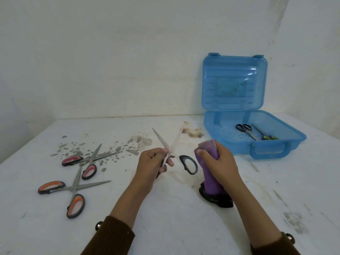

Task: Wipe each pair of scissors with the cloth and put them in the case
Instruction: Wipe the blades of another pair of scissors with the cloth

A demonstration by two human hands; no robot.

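My left hand (153,162) grips a pair of grey-handled scissors (188,164) near the pivot, blades spread wide and pointing away from me. My right hand (219,161) is closed on a purple cloth (211,181) with a black edge that hangs down to the table. The open blue plastic case (276,148) stands at the right, lid upright. Inside lie black-handled scissors (244,128) and green-handled scissors (267,137). On the table at the left lie pink-handled scissors (81,161) and orange-handled scissors (71,196), both spread open.
The white table (165,218) is stained, with grey flecks at the left and a brown patch (193,133) behind the held scissors. A white wall rises close behind the table. My brown sleeves show at the bottom.
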